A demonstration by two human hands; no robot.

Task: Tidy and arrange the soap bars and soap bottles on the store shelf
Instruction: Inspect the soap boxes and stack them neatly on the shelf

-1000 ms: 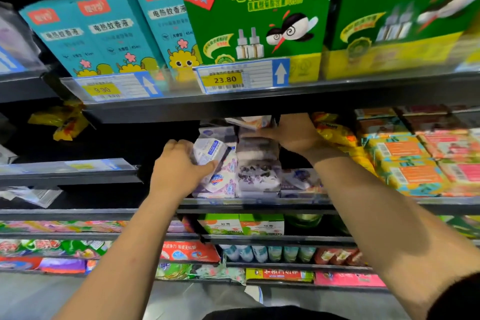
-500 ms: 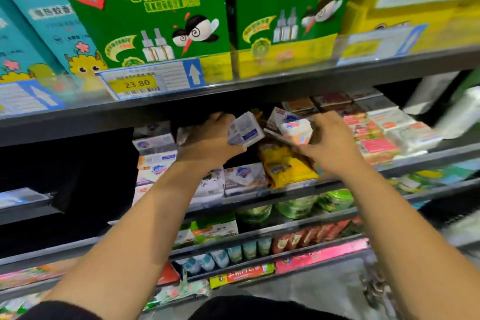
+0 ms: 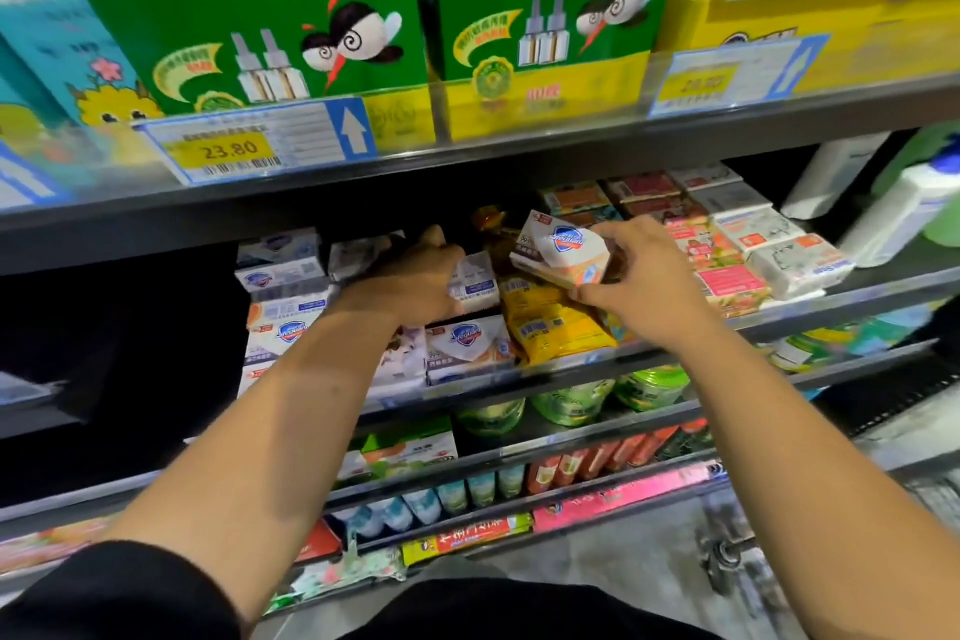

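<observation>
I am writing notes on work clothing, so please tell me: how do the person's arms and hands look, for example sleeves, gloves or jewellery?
The left hand and the right hand are bare: no gloves, rings or watch show. Both forearms are uncovered too. A black sleeve begins high on the left arm, at the bottom of the picture. On the right arm no sleeve is in view.

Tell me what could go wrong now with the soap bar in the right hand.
The white-and-orange wrapped soap bar is held tilted in the right hand above the yellow plastic packets; it could slip onto them. Those packets lean at the shelf's front edge, so a bump might push them off.
</observation>
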